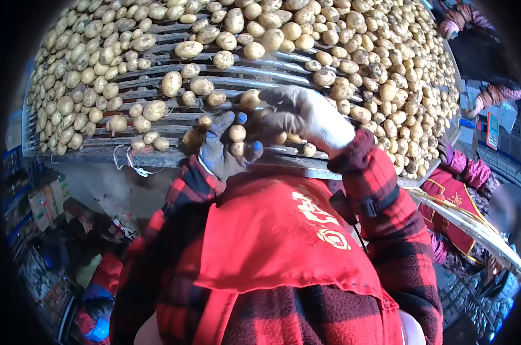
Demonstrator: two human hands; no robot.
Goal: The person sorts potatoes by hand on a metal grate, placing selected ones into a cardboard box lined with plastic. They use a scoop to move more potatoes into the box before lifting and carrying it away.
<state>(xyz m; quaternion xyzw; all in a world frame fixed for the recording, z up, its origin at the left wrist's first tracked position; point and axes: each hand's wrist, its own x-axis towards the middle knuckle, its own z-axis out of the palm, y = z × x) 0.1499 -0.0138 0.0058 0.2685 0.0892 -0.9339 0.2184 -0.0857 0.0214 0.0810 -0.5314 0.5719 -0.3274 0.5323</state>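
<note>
My left hand [223, 146], in a grey glove with blue fingertips, is closed around two small potatoes [237, 133], one above the other between its fingers and thumb. It is just above the near edge of a slatted rack [180, 118]. My right hand [306, 112], in a grey and white glove, reaches in from the right with bent fingers. Its thumb and index finger stand apart, and the fingertips are beside a single potato [250, 99] on the slats. Shadow darkens the space under these fingertips. More potatoes partly show beneath my right wrist.
Potatoes are heaped on the left [71, 92] and right [393, 86] of the rack, with scattered ones between. White string [137, 167] hangs at its front edge. Other people's sleeves [499, 95] and a red apron [450, 201] appear at right, near a pale pole [473, 230].
</note>
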